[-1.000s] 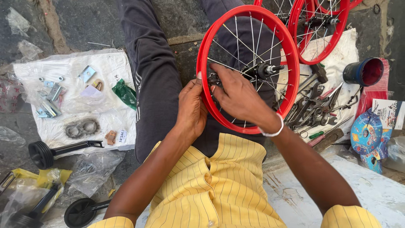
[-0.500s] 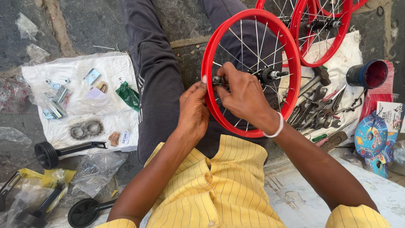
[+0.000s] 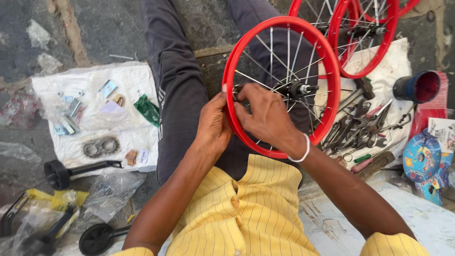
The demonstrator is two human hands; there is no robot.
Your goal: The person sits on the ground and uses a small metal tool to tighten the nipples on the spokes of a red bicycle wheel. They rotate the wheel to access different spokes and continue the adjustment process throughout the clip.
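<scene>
On the left we see a white plastic sheet (image 3: 95,118) spread on the ground with small metal parts on it. At centre our left hand (image 3: 214,127) curls against the near-left rim of the red spoked wheel (image 3: 282,85) on our lap, fingers pinching it, while our right hand (image 3: 265,116) reaches through the spokes, fingertips closed on something too small to tell. Far right, a dark cup (image 3: 418,86) with a red inside lies tipped beside a heap of hand tools (image 3: 360,130).
</scene>
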